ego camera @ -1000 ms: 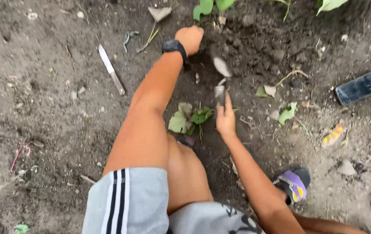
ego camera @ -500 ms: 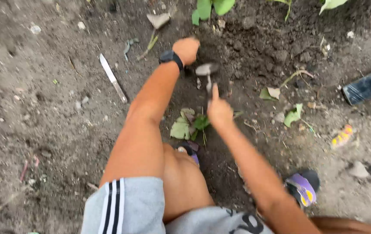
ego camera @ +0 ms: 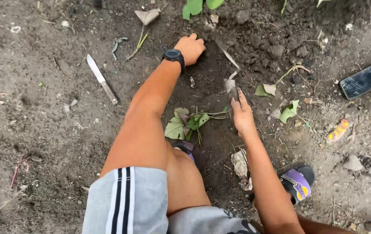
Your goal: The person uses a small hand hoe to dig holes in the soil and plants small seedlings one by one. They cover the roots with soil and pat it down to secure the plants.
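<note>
At nine o'clock a knife with a pale blade and wooden handle lies flat on the bare soil, well apart from both hands. Moving in, the left hand, with a black watch on its wrist, sits at twelve o'clock, fingers curled and pressed knuckle-down into the dark, dug-over earth; whether it holds anything I cannot tell.

In the middle a small seedling lies tilted on the loose soil between the two arms, its heart-shaped leaves toward nine o'clock and its thin stems running toward three o'clock. It looks light, limp and easy to bruise — the safest place to take it is probably low on the stems, near the buried end, not by the leaves.

Just to its right, the right hand rests flat with fingers close together, the fingertips touching a small grey shard or blade-like piece standing in the dirt; it grips nothing that I can see.

Farther toward three o'clock lie loose leaves, a yellow-orange wrapper and a dark phone near the frame edge. A sandalled foot sits at five o'clock. Open ground is widest on the left; the right side is cluttered with clods and litter.
</note>
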